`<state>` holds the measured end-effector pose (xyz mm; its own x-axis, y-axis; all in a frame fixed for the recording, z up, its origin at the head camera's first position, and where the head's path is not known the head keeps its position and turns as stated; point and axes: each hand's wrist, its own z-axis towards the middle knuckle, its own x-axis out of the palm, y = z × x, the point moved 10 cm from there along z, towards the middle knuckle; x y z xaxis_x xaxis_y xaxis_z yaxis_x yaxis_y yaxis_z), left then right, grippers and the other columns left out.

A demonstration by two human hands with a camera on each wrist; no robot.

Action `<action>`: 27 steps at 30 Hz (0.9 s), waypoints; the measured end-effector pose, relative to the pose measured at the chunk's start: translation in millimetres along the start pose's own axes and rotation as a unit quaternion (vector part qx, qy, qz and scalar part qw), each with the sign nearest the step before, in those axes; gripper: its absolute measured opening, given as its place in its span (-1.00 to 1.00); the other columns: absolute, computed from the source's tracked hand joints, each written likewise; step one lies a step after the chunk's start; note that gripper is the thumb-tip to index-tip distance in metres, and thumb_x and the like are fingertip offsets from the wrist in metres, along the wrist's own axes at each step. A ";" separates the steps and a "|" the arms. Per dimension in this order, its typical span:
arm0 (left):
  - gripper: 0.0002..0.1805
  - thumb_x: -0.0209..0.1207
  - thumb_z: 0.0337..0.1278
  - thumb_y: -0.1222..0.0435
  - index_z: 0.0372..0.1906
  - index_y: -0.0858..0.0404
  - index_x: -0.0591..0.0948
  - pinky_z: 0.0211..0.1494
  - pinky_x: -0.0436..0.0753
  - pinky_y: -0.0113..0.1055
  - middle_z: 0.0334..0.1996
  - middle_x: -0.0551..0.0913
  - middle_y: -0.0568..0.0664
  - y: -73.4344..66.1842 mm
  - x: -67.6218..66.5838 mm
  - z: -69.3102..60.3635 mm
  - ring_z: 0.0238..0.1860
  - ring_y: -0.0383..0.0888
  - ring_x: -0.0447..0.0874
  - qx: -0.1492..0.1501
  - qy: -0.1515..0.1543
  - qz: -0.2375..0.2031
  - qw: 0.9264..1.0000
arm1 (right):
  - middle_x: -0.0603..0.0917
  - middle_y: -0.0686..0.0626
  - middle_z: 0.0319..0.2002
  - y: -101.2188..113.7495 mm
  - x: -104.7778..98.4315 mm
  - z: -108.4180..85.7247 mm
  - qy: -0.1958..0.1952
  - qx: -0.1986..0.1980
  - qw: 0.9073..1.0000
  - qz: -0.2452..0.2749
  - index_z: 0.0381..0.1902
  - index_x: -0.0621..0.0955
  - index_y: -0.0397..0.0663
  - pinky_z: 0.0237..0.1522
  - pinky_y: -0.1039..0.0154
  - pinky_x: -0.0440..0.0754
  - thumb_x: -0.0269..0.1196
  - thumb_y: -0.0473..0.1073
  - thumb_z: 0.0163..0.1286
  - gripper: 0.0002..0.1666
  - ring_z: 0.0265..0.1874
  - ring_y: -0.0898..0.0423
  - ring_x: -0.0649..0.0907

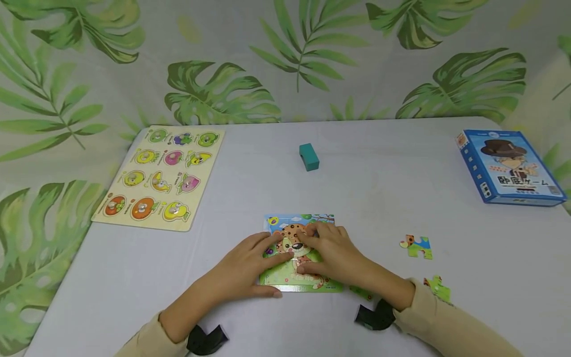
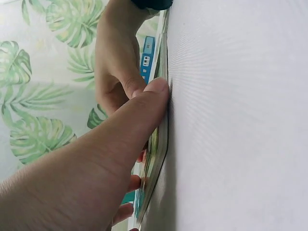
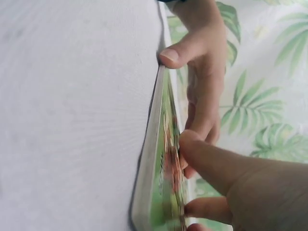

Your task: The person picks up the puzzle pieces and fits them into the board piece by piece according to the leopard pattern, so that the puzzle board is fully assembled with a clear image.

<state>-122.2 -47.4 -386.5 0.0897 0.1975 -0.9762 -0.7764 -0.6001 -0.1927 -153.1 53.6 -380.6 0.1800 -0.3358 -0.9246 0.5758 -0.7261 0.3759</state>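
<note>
leaf-printed fabric (image 1: pixel 312 49) hangs behind the worktop (image 1: pixel 379 158) and down its sides, green fronds and split leaves on a pale ground; the worktop itself is covered in plain white. at its far left lies a cream board (image 1: pixel 148 191) with four rows of fruit shapes, three to a row. right of that, towards the back, sits a small teal block (image 1: pixel 309 157). further right are two loose pieces (image 1: pixel 418 248), the nearer one beside the right sleeve (image 1: pixel 446 322). at the far right lies a blue box (image 1: pixel 510 166) with a hatted cartoon figure on its lid.

near the front middle, the left hand (image 1: pixel 247 263) lies spread, fingers on the jigsaw (image 1: pixel 285 277), thumb at its near edge. the jigsaw lies flat, a spotted, leopard-like animal on green grass under blue sky. the right hand (image 1: pixel 336 253) is unclenched, thumb and forefinger touching the picture; a third piece (image 1: pixel 363 293) lies partly hidden under its wrist.
</note>
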 end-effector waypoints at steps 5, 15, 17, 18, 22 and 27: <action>-0.20 -0.01 -0.13 -0.35 0.24 -0.05 0.36 0.27 0.13 -0.15 0.30 0.17 0.06 0.6 0.7 0.1 0.27 0.05 0.09 0.005 -0.005 -0.009 1.000 | 0.33 -0.02 0.04 -5.3 4.3 -4.1 0.032 0.007 0.999 0.026 0.26 0.35 -0.03 0.03 -0.01 0.14 0.24 0.29 0.05 -0.11 0.06 -0.03 0.26; -0.19 -0.02 -0.15 -0.37 0.25 -0.07 0.34 0.28 0.12 -0.17 0.30 0.16 0.04 2.6 4.7 1.5 0.27 0.03 0.09 -0.001 0.000 -0.003 1.000 | 0.18 -0.05 0.24 -27.1 -26.4 -25.6 0.017 0.053 0.975 0.216 0.30 0.26 0.09 0.08 -0.22 0.22 0.36 0.05 0.04 -0.12 0.22 -0.08 0.16; -0.18 -0.02 -0.15 -0.37 0.26 -0.07 0.33 0.28 0.11 -0.18 0.31 0.15 0.03 3.1 5.3 1.5 0.27 0.03 0.09 -0.003 0.003 -0.004 1.000 | 0.16 -0.04 0.25 -33.1 -42.9 -34.7 -0.013 0.052 0.972 0.227 0.29 0.26 0.10 0.07 -0.23 0.24 0.36 0.00 0.05 -0.14 0.23 -0.06 0.16; -0.18 -0.02 -0.15 -0.37 0.26 -0.07 0.33 0.28 0.11 -0.18 0.31 0.15 0.03 3.3 5.5 1.5 0.28 0.03 0.08 -0.005 0.004 -0.005 1.000 | 0.16 -0.02 0.24 -36.5 -51.9 -40.1 -0.031 0.050 0.971 0.231 0.29 0.26 0.11 0.06 -0.23 0.25 0.36 -0.03 0.05 -0.15 0.23 -0.04 0.16; -0.18 -0.01 -0.15 -0.37 0.27 -0.08 0.32 0.29 0.10 -0.18 0.31 0.13 0.02 3.7 5.6 1.4 0.28 0.02 0.07 -0.009 0.009 -0.008 1.000 | 0.21 0.01 0.23 -51.6 -88.0 -65.0 -0.108 0.049 0.971 0.209 0.28 0.27 0.13 0.02 -0.26 0.26 0.40 -0.18 -0.01 -0.11 0.22 0.07 0.18; -0.18 0.02 -0.15 -0.35 0.27 -0.07 0.33 0.28 0.11 -0.17 0.31 0.14 0.02 3.0 4.2 1.3 0.28 0.02 0.07 -0.011 0.011 -0.011 1.000 | 0.25 0.03 0.21 -78.4 -113.7 -99.3 -0.171 0.087 0.965 0.178 0.27 0.30 0.07 0.14 -0.06 0.22 0.43 -0.36 -0.12 -0.04 0.18 0.31 0.17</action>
<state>-124.9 -47.4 -391.0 0.1208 0.1929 -0.9737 -0.7607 -0.6122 -0.2157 -139.5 208.3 -311.2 0.0511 -0.7397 -0.6710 0.3770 -0.6079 0.6988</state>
